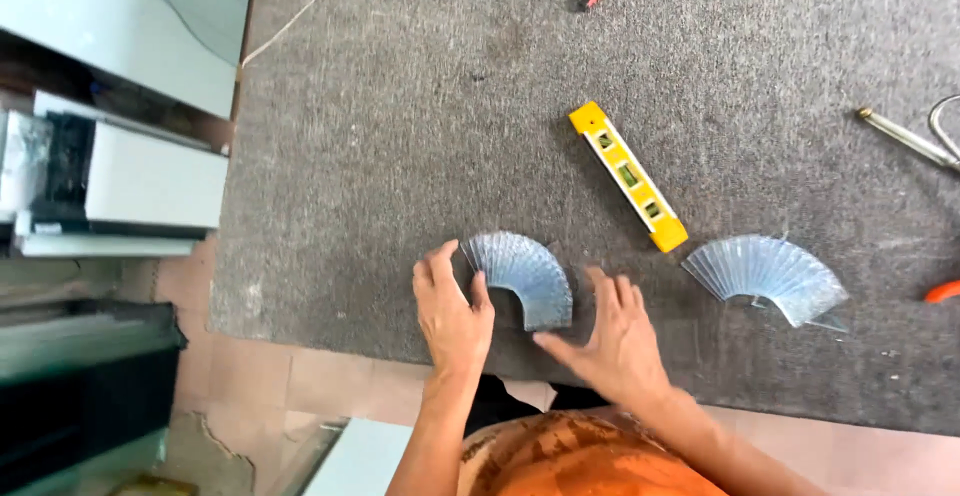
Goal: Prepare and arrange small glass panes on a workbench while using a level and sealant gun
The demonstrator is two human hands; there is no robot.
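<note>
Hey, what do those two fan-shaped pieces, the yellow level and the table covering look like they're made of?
Fan-shaped piece by the hands and second fan-shaped piece: probably thin galvanised sheet metal, by the pale bluish-grey sheen and fine ribs. Yellow level: likely glossy plastic, with green vials. Table covering: grey felt or carpet, matte and fuzzy. Left hand touches the nearer fan.

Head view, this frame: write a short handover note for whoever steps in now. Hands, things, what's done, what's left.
Left hand: flat on the grey mat, fingers touching the left end of a fanned stack of thin metal strips.
Right hand: open, resting on the mat just right of that fan, holding nothing.
Second fan: lies spread out further right, untouched.
Yellow spirit level: between the fans, farther from the person.
Done: both stacks are fanned.
Left: cannot tell from this frame.
</note>
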